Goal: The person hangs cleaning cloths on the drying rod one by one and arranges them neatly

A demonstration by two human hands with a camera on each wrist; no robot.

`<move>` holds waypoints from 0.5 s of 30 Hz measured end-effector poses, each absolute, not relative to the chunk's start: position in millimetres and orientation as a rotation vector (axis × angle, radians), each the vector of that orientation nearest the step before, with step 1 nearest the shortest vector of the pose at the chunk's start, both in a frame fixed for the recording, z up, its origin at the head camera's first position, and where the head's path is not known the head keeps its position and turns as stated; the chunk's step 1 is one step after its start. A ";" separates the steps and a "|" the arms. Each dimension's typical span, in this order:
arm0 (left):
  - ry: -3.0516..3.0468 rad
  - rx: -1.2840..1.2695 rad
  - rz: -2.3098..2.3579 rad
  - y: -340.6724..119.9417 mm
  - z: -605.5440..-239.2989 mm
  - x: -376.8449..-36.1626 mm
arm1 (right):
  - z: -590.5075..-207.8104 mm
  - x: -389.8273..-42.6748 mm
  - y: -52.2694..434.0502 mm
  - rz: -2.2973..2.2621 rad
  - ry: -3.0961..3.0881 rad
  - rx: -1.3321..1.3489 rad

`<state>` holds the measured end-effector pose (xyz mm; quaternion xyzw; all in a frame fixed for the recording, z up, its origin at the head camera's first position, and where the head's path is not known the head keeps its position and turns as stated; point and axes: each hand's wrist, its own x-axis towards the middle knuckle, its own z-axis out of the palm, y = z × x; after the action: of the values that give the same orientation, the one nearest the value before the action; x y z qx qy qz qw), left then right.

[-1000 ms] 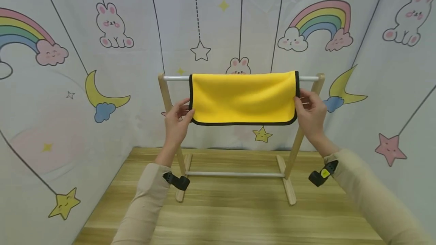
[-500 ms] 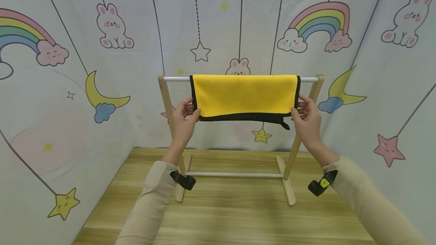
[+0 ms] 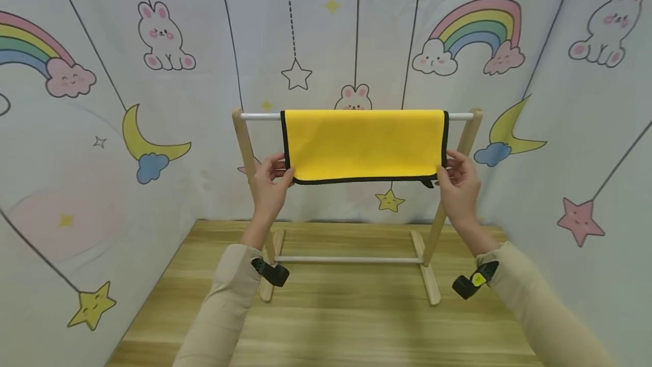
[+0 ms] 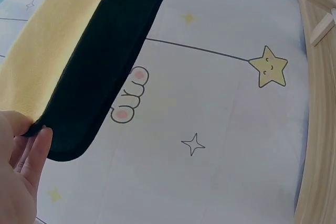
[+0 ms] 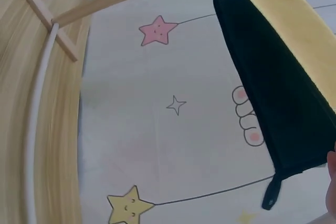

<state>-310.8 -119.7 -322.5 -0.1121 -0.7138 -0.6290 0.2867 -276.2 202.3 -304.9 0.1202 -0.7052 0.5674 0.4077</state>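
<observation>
Yellow cloth (image 3: 364,143) front flap hangs lower than 0.5 s ago, hiding most of the black back layer; left hand (image 3: 270,183) and right hand (image 3: 458,183) sit slightly lower.

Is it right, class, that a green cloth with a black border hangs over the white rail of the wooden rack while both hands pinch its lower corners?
Not quite: the cloth is yellow, not green, as the head view shows. It does have a black border, hangs over the white rail of the wooden rack, and the left hand and right hand pinch its lower corners.
</observation>
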 end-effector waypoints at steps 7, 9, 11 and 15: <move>-1.953 -0.307 -1.668 -120.8 -313.7 -297.8 | -314.8 -275.8 202.3 1.533 -1.765 0.346; -1.965 -0.305 -1.675 -122.1 -313.9 -299.9 | -315.6 -274.8 201.6 1.530 -1.783 0.347; -1.978 -0.312 -1.679 -124.8 -316.2 -305.1 | -315.2 -273.8 201.1 1.502 -1.814 0.335; -1.967 -0.344 -1.643 -131.6 -317.5 -317.7 | -306.3 -275.1 199.4 1.405 -1.851 0.312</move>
<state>-317.7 -131.6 -317.5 -0.1280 -0.7313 -0.6112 0.2742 -275.1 199.4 -306.3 0.1225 -0.7275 0.5525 0.3880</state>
